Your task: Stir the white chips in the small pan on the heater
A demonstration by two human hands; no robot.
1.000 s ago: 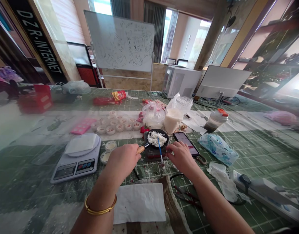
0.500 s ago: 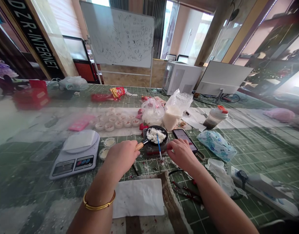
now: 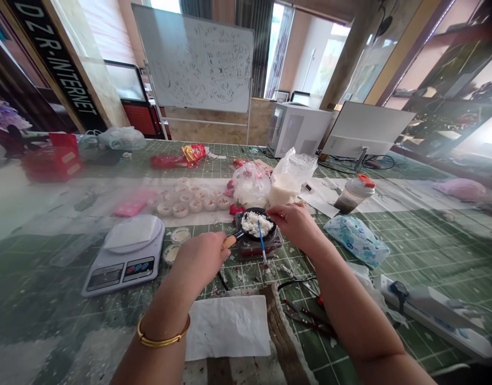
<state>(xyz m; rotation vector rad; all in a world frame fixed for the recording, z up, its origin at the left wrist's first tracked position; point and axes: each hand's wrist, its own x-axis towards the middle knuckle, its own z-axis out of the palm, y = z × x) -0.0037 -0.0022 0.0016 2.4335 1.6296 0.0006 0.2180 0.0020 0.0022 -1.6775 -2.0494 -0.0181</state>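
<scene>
A small black frying pan [image 3: 272, 234] sits on a low dark hot plate [image 3: 251, 250], full of crumbly white lumps [image 3: 251, 222]. My left hand [image 3: 203, 254] is closed around its wooden handle [image 3: 229, 241]. Leaning over the pan's near rim is a thin blue stick [image 3: 262, 241], one end among the lumps. At the right rim, my right hand [image 3: 291, 222] has its fingers pinched together; anything between them is too small to make out. Two small cups of pale stuff [image 3: 180, 234] stand just left of the hot plate.
A kitchen scale [image 3: 125, 256] is on the left, with several small filled cups [image 3: 195, 205] behind. Beyond the pan stand a bag of white granules [image 3: 283, 190] and a shaker bottle [image 3: 354, 193]. A tissue pack [image 3: 356, 239], pliers [image 3: 310, 318] and a power strip [image 3: 438, 315] lie right; white paper [image 3: 229, 326] lies in front.
My right hand has moved forward, from beside the pan's near right side to its right rim, and its arm now covers the phone. My left hand keeps its hold on the handle.
</scene>
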